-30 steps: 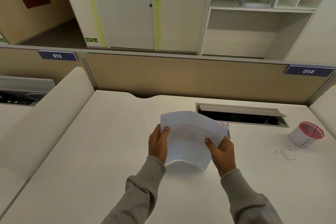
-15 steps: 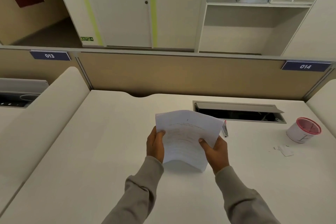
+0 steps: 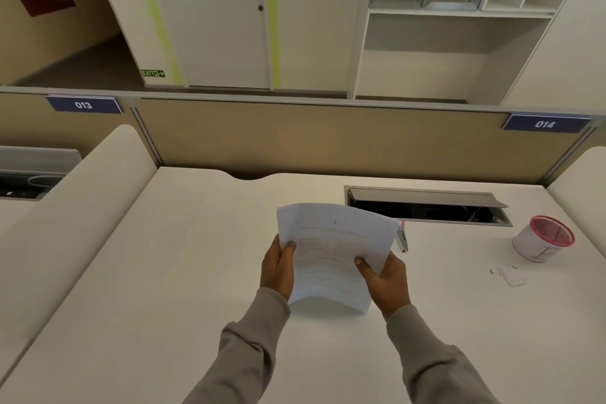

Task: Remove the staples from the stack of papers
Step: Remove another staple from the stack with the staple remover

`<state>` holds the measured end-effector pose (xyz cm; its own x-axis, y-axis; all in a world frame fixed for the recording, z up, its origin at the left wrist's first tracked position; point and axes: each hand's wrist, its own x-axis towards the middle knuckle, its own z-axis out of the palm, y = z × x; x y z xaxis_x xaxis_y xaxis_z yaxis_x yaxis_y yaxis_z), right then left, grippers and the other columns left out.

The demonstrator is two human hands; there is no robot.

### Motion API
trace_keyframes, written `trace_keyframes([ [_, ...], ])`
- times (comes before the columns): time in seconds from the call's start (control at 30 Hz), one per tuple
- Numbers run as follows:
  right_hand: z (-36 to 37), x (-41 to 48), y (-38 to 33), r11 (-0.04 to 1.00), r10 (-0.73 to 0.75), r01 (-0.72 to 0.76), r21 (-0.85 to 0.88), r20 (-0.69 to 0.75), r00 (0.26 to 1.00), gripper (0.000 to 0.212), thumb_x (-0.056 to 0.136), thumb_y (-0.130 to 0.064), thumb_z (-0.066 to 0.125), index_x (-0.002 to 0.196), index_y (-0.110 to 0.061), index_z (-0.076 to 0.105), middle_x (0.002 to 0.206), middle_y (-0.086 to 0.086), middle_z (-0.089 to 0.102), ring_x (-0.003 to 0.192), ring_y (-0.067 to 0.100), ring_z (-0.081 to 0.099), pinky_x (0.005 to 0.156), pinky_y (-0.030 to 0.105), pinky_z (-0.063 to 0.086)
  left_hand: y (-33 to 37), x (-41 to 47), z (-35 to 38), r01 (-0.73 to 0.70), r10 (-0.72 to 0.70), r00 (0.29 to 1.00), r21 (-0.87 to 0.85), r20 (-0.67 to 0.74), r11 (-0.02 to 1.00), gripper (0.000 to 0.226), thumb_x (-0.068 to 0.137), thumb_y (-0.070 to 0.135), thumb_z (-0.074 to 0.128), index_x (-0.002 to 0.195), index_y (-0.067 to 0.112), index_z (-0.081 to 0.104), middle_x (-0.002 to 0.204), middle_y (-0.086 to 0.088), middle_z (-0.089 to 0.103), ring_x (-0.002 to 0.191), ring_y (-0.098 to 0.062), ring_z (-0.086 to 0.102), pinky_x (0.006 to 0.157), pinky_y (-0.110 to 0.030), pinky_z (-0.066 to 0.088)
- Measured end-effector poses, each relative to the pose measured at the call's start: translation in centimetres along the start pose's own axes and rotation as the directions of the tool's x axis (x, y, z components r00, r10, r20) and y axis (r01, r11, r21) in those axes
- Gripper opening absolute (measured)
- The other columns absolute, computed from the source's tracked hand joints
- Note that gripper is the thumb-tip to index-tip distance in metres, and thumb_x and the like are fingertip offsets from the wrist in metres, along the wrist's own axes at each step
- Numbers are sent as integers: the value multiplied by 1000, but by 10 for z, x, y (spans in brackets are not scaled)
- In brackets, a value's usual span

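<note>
The stack of papers (image 3: pixel 331 252) was held over the desk (image 3: pixel 164 272), between both hands, directly in front of the person and near the desk's middle. Its printed face was turned towards the camera and the sheets bowed outward along the lower edge. Whether that edge touched the desk could not be told.

The left hand (image 3: pixel 277 267) gripped the stack's left edge about halfway down. Its thumb lay across the front face, and its other fingers were behind the sheets and hidden. The right hand (image 3: pixel 385 279) gripped the lower right edge in the same manner, thumb on the front face and other fingers out of sight behind the paper. Each hand was thus closed on the stack, with the paper pinched under the thumb.

The print was too faint to read, and whether staples sat in the stack could not be determined.

A small grey and red tool (image 3: pixel 402 237) lay on the desk just beyond the stack's right edge, apart from the right hand. Its kind could not be determined. Behind it, an open cable hatch (image 3: pixel 426 207) was set into the desk. A white cup with a pink rim (image 3: pixel 542 238) stood towards the desk's right side, with small paper scraps (image 3: pixel 510 275) just in front of it.
</note>
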<state>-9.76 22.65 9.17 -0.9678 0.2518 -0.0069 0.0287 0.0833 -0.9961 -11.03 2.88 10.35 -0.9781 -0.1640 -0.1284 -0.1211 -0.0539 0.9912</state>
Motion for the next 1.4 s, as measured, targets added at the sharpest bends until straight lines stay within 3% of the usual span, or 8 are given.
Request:
trace_keyframes([
  [0.2,-19,12,-34,972,-153,168,-167,98,983,24,86,-9,73,109,-13,66,101,1,71,94,18,68,75,22,59,31,9,-16,-154,131,983,185,131,971,26,98,36,46,117,33,63,107,10,71,101,-14,66,86,-34,56],
  [0.43,-37,9,-99,991,-132,135,9,253,958,28,86,-7,70,113,-12,65,107,2,75,95,26,73,75,42,62,112,14,-32,-252,236,921,11,311,968,26,106,22,44,124,24,62,111,5,73,105,-19,70,81,-31,59],
  [0.57,-40,3,-119,994,-92,68,81,336,937,39,82,-14,71,119,-7,60,111,11,72,96,34,72,79,54,59,151,22,-30,-172,223,939,-206,262,963,28,102,28,48,119,16,67,105,-3,74,97,-17,69,76,-25,56],
  [0.7,-38,1,-123,987,-53,-10,163,380,924,44,83,-14,73,123,-5,57,114,15,71,99,39,70,81,60,57,166,24,-29,-144,237,919,-293,315,945,33,103,34,41,122,26,66,118,-9,70,108,-28,65,91,-44,52],
  [0.83,-36,-1,-123,979,-27,-53,197,385,922,50,78,-16,71,124,-7,55,114,16,70,98,42,70,81,63,56,161,20,-25,-103,259,899,-403,354,909,37,106,34,34,133,23,57,119,-12,65,107,-28,62,87,-39,54],
  [1.13,-32,-3,-119,978,-1,-68,199,326,945,51,76,-24,73,121,-9,56,112,15,70,94,43,70,80,65,55,148,20,-20,-89,238,919,-424,314,902,38,104,44,34,123,27,62,106,-3,63,98,-23,59,86,-39,49],
  [1.27,-30,-5,-119,977,8,-73,199,311,950,74,61,-43,86,121,-10,57,112,15,70,94,43,70,79,65,55,145,20,-19,-55,208,924,-428,320,902,44,98,51,34,126,29,60,103,0,68,93,-19,63,81,-35,53],
  [1.4,-30,-5,-117,979,2,-63,191,305,952,52,75,-24,74,121,-9,56,110,15,71,92,42,71,78,65,56,144,21,-18,-39,184,937,-433,297,900,38,104,49,32,119,27,59,108,-7,58,100,-28,53,85,-40,47],
])
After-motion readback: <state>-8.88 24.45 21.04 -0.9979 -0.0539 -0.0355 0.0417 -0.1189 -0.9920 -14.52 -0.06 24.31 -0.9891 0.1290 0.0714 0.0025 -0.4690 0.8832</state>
